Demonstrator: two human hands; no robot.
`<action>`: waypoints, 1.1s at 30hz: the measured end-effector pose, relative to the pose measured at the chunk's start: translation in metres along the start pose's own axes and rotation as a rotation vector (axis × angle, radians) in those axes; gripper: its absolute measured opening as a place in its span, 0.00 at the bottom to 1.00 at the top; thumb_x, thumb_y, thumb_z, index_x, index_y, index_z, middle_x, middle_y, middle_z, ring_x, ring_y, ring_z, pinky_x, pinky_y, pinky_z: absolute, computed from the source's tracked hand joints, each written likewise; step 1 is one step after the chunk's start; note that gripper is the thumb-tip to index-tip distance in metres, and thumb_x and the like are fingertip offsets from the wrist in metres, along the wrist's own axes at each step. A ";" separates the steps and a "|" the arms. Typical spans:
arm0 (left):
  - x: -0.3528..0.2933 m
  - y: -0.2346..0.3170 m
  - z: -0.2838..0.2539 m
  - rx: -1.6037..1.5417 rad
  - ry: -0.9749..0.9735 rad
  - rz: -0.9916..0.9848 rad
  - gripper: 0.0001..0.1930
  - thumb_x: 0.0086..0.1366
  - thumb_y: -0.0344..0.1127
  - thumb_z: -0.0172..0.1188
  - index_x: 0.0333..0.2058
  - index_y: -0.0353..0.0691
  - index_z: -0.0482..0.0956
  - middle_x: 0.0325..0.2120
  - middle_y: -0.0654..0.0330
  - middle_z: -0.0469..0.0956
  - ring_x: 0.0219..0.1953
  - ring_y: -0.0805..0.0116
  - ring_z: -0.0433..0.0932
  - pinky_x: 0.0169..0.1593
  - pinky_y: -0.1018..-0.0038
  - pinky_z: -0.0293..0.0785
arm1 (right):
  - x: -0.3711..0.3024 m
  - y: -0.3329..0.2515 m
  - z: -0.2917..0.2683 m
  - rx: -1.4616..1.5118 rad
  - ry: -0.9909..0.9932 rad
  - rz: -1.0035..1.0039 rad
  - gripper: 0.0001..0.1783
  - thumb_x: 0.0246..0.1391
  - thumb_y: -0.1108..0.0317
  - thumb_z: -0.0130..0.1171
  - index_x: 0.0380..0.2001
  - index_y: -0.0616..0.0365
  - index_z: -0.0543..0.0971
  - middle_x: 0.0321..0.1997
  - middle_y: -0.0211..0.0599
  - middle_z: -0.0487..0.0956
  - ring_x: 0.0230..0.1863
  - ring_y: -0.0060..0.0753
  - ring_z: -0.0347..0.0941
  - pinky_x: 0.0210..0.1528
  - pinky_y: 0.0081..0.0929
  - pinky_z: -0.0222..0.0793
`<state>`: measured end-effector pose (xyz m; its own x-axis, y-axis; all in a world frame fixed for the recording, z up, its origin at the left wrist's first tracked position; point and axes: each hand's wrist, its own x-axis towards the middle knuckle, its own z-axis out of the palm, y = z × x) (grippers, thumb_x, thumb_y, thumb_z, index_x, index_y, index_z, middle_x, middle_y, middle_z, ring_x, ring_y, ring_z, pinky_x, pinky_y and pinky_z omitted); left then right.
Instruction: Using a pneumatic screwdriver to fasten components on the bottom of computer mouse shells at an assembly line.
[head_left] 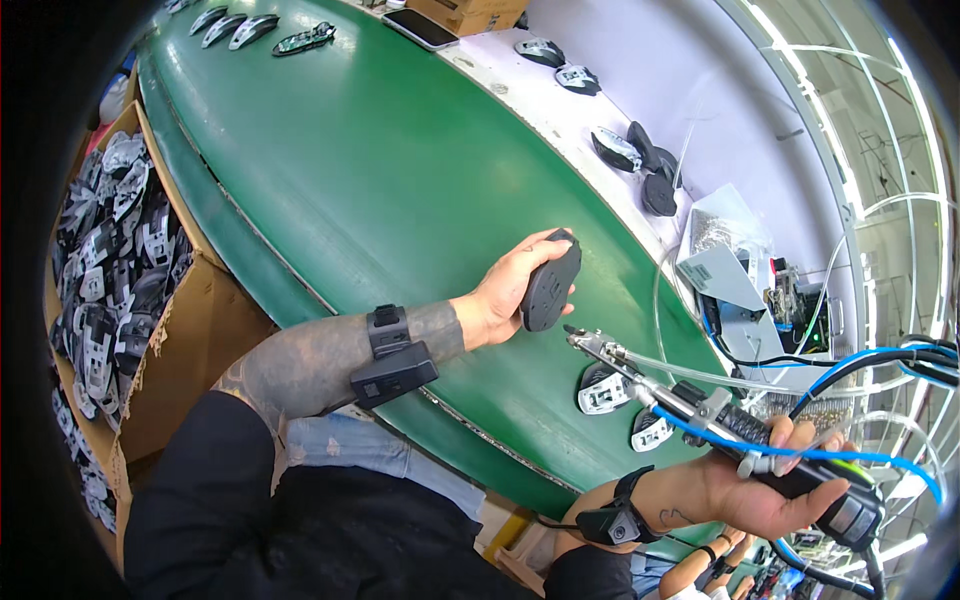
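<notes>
My left hand is closed around a black computer mouse, its flat underside turned toward the right. Fingers of my right hand wrap the dark handle of a powered screwdriver with a blue hose and clear tubing along it. The screwdriver's metal tip is near the lower end of the mouse, apart from it. Two mouse shells with white inner parts, an upper one and a lower one, lie on the green belt below the tip.
At my left stands a cardboard box heaped with mouse parts. Several mouse shells lie at the belt's far end. More mouse parts and a phone rest along the white ledge. A screw-feeding machine stands at right. Another person's hands show below right.
</notes>
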<state>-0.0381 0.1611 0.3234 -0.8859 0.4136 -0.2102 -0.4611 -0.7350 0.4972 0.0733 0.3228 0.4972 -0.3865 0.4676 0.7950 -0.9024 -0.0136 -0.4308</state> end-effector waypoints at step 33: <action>-0.008 -0.007 0.009 -0.222 -0.218 0.000 0.22 0.64 0.44 0.50 0.55 0.46 0.63 0.41 0.60 0.69 0.38 0.66 0.74 0.41 0.64 0.78 | -0.014 0.014 0.012 0.075 -0.100 0.134 0.20 0.59 0.60 0.50 0.45 0.66 0.65 0.32 0.40 0.69 0.16 0.19 0.61 0.18 0.18 0.57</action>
<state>-0.0270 0.1677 0.3292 -0.8650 0.5016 -0.0129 -0.4825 -0.8243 0.2963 0.0640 0.3054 0.4859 -0.5183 0.3666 0.7727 -0.8516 -0.1380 -0.5057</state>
